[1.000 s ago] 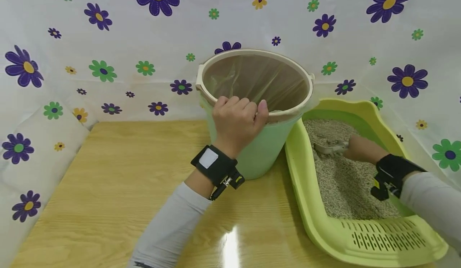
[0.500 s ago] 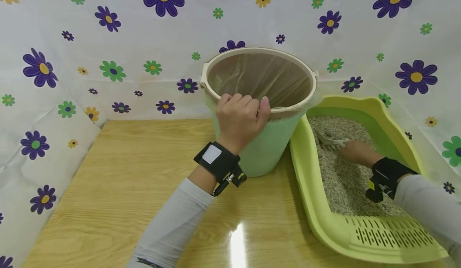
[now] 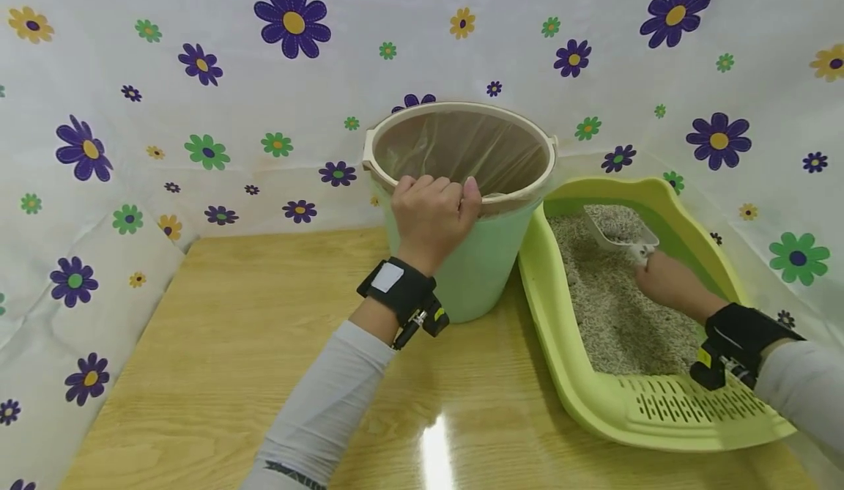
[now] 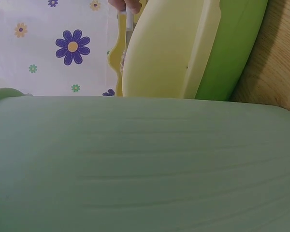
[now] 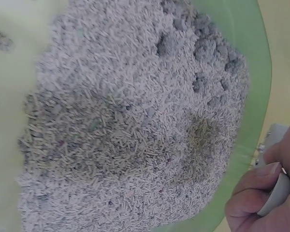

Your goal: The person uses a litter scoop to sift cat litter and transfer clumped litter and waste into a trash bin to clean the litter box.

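Observation:
A pale green trash bin (image 3: 478, 277) with a cream rim and a clear liner bag stands at the centre. My left hand (image 3: 431, 219) grips the front of its rim, fingers over the edge. The bin's wall (image 4: 145, 164) fills most of the left wrist view. To the right, my right hand (image 3: 672, 285) holds a litter scoop (image 3: 620, 226) by its handle. Litter fills the scoop's pan, which is level over the far part of the litter box (image 3: 550, 351). In the right wrist view, fingers curl round the scoop's handle (image 5: 279, 195), and dark clumps (image 5: 205, 48) lie in the litter (image 5: 116, 135).
The litter box has a slotted front ledge (image 3: 686, 402) and stands close against the bin's right side. Wooden tabletop (image 3: 264, 343) extends to the left and front. A white flowered sheet (image 3: 217, 6) covers the wall behind and the sides.
The scoop, earlier down in the litter, has come up with litter in its pan and is now level. My left hand keeps its grip on the bin rim. The head view has shifted slightly.

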